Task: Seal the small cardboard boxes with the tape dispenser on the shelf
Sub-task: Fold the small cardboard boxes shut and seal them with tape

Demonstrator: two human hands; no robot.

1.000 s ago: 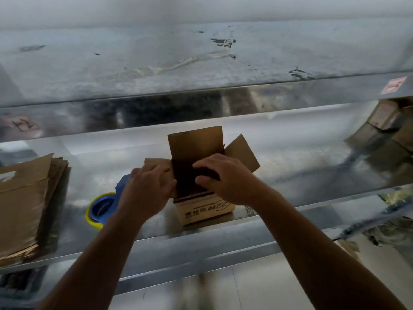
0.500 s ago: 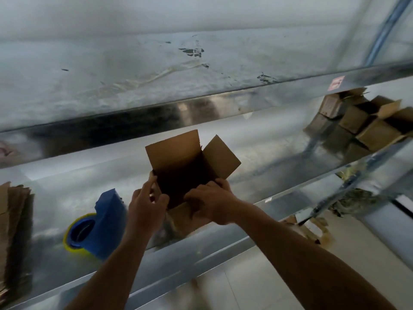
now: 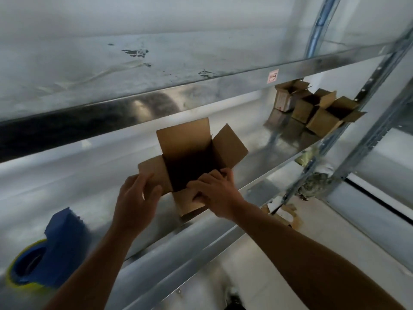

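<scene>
Box (image 3: 190,162) open at shelf's (image 3: 190,238) front edge; right hand (image 3: 214,193) curled on near flap, left hand (image 3: 136,198) pinching left flap. Dispenser (image 3: 51,253) farther left along that edge, nearer left hand.

Your right hand (image 3: 214,193) covers the near rim of the box (image 3: 190,153), and the inside of the box is too dark to make out. The tape dispenser (image 3: 55,247) is blurred. The sticker (image 3: 273,76) on the shelf beam is too small to read.
</scene>
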